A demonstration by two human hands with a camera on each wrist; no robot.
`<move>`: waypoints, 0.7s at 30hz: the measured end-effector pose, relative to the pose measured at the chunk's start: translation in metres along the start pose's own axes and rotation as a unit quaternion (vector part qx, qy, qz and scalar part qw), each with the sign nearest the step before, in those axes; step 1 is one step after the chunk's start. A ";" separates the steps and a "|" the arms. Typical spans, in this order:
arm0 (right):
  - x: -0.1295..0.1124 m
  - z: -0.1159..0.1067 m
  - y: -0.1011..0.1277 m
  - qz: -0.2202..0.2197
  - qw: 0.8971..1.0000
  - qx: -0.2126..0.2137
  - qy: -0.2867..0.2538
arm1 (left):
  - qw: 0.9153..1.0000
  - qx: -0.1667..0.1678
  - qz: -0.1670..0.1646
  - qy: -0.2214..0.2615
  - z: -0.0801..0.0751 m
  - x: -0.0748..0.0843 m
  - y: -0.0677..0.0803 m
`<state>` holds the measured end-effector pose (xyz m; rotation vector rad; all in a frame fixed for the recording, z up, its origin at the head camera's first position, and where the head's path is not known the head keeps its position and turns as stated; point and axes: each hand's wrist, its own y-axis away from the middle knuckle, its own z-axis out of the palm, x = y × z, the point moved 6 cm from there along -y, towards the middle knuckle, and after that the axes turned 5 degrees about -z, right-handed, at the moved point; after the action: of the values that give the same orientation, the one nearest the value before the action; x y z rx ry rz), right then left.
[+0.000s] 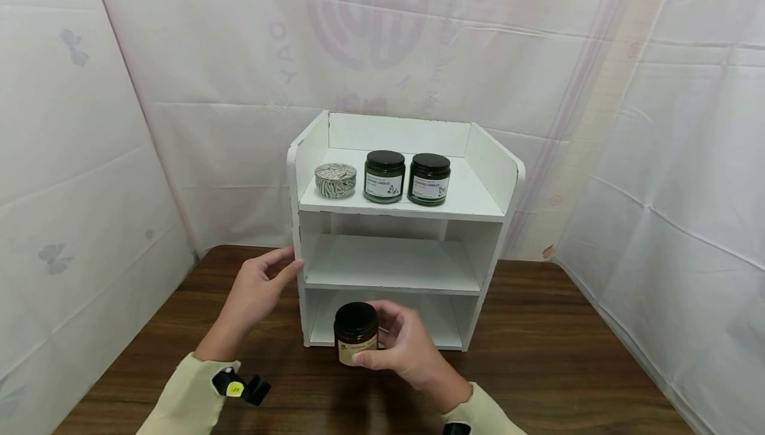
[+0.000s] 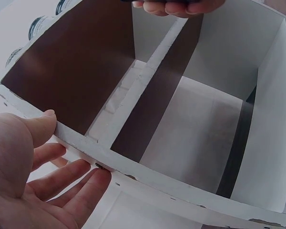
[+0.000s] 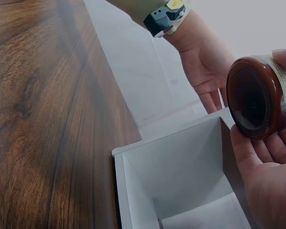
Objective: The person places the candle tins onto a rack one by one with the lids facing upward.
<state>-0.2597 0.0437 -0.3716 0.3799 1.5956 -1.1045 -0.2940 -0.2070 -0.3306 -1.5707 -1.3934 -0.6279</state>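
Two green jars [image 1: 406,178] and a small round tin [image 1: 335,179] already sit side by side on the top of the white shelf [image 1: 394,269]; the brown jar [image 1: 355,333] is not in yet, for the right hand [image 1: 406,348] curls its fingers round it and holds it just in front of the bottom shelf, while the middle and bottom shelves look bare. The left hand [image 1: 254,292] is spread flat with straight fingers against the left side of the shelf, seemingly to steady it. The shelf stands on a dark brown wooden table [image 1: 574,362]; white cloth sheets [image 1: 657,156] hang all around like walls.
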 end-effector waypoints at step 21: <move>-0.023 -0.007 0.001 -0.035 0.999 -0.011 -0.016 | 1.000 -0.005 -0.009 0.004 -0.001 0.000 0.000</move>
<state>-0.2552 0.0568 -0.3513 0.2926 1.6022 -1.1402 -0.2936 -0.2076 -0.3304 -1.5624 -1.4017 -0.6524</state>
